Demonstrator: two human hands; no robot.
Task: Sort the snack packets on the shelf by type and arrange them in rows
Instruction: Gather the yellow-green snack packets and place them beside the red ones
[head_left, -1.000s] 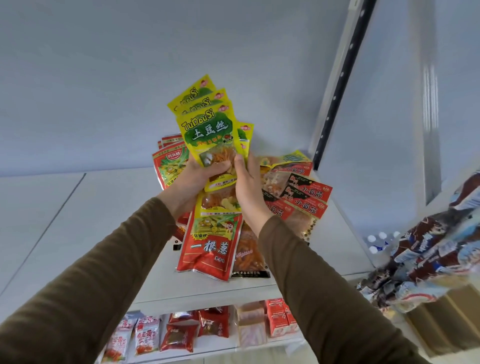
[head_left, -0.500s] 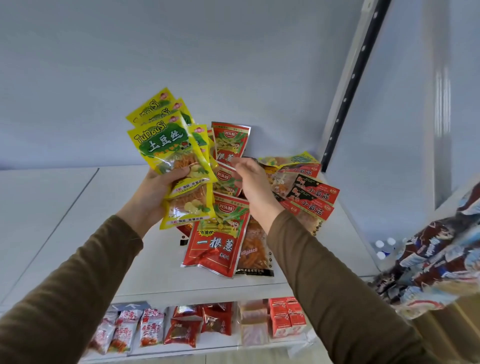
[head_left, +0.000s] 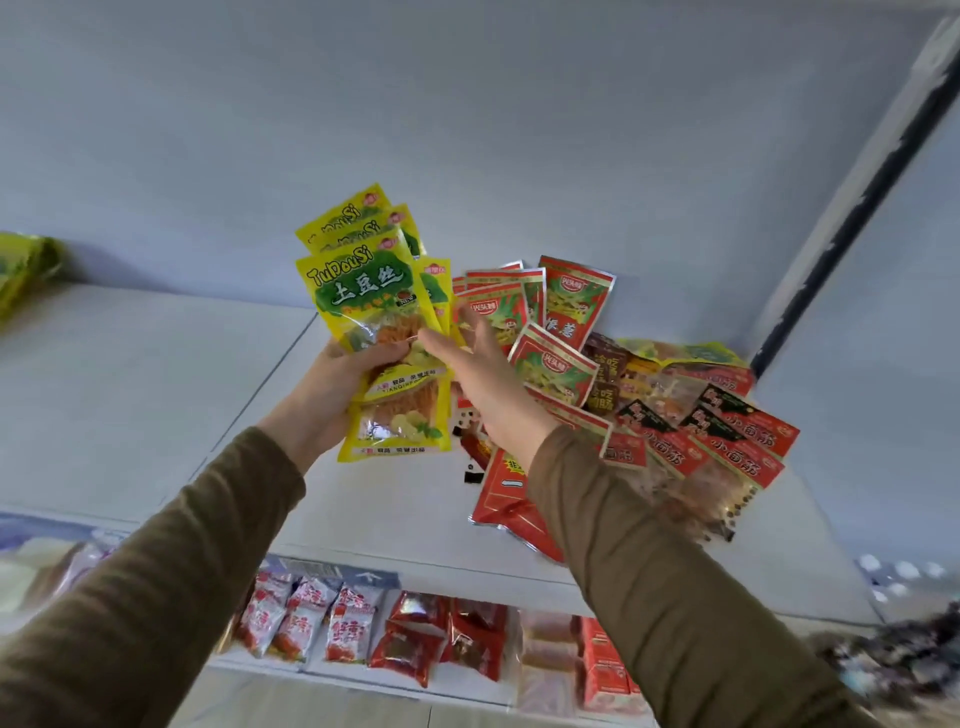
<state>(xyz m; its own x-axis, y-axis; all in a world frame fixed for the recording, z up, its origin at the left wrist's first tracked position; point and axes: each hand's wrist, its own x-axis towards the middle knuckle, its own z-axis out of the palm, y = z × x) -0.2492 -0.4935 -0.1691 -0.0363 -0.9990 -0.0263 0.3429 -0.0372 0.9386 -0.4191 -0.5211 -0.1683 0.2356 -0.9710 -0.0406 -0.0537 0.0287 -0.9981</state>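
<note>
My left hand (head_left: 332, 384) grips a fanned bunch of yellow-green potato-shred packets (head_left: 363, 296), held upright above the white shelf (head_left: 156, 405). My right hand (head_left: 483, 374) is stretched forward beside that bunch with straight fingers, its fingertips touching the bunch's right edge and reaching over the red-and-green packets (head_left: 550, 364). These lie in a mixed heap on the right of the shelf, together with red-and-black packets (head_left: 737, 441) and a large red packet (head_left: 504, 499) partly hidden under my right sleeve.
More yellow packets (head_left: 23, 270) lie at the shelf's far left edge. A lower shelf (head_left: 395, 639) holds rows of red and white snack packets and small cartons. A black upright post (head_left: 852, 223) stands at the right behind the heap.
My left hand carried the yellow bunch left, off the heap. My right hand let go of the bunch and now reaches with straight fingers over the red-and-green packets. The camera swung left.
</note>
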